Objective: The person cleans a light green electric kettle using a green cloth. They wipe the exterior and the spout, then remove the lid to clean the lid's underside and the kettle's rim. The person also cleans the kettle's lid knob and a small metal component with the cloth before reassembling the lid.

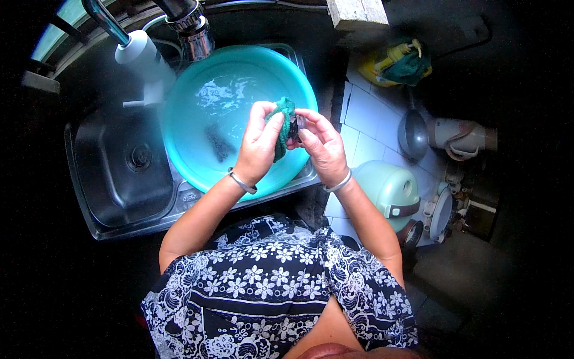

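Above the right part of a turquoise plastic basin point(188, 177), my left hand point(262, 139) grips a green cloth point(284, 128) between thumb and fingers. My right hand point(323, 146) holds a small dark, shiny object point(296, 127) against the cloth's right side; what it is cannot be told, as fingers cover part of it. Water fills the lower part of the basin, with bright reflections on it. A dark, blurred thing point(219, 143) lies in the water, left of my left hand.
The basin stands on a steel sink point(121, 179) with a bowl at left. A faucet point(193, 38) and a white water filter point(143, 56) rise behind. On the tiled counter point(367, 112) at right are a yellow pump bottle point(374, 67), a ladle point(413, 134) and a pale green rice cooker point(385, 188).
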Action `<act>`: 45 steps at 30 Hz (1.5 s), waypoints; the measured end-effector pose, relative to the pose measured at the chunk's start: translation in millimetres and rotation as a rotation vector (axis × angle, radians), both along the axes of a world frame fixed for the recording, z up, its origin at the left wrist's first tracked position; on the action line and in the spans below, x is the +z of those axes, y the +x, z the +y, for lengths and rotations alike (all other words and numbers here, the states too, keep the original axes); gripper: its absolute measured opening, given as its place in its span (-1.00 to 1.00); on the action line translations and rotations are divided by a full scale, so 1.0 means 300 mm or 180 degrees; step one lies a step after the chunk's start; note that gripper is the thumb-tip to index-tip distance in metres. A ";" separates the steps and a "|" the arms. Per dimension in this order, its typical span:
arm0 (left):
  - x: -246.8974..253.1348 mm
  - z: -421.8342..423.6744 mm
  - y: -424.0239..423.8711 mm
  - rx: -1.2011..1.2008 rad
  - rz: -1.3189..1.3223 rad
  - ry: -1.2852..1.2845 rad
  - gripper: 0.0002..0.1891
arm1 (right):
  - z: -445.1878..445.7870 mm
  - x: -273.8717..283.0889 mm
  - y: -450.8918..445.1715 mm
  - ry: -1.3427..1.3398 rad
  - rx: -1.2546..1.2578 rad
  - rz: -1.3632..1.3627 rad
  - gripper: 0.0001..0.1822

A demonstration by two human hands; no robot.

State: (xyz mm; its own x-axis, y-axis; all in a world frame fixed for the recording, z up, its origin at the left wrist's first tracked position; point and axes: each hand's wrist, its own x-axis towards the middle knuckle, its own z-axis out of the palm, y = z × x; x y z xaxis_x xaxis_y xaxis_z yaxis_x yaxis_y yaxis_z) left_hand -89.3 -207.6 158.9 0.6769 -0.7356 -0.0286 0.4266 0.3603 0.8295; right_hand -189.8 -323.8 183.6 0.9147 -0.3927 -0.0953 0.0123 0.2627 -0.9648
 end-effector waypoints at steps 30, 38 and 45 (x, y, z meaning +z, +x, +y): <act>-0.063 0.106 0.051 -0.0303 0.1806 -0.0538 -0.71 | -0.034 0.065 -0.002 0.1497 0.0491 -0.0029 -0.51; -0.064 0.130 0.058 -0.0250 0.1700 -0.0523 -0.69 | -0.098 0.035 0.025 -0.1033 0.0246 0.0867 -0.55; -0.065 0.147 0.044 -0.0288 0.1787 -0.0541 -0.72 | -0.056 0.120 0.001 0.0559 0.0491 0.0479 -0.48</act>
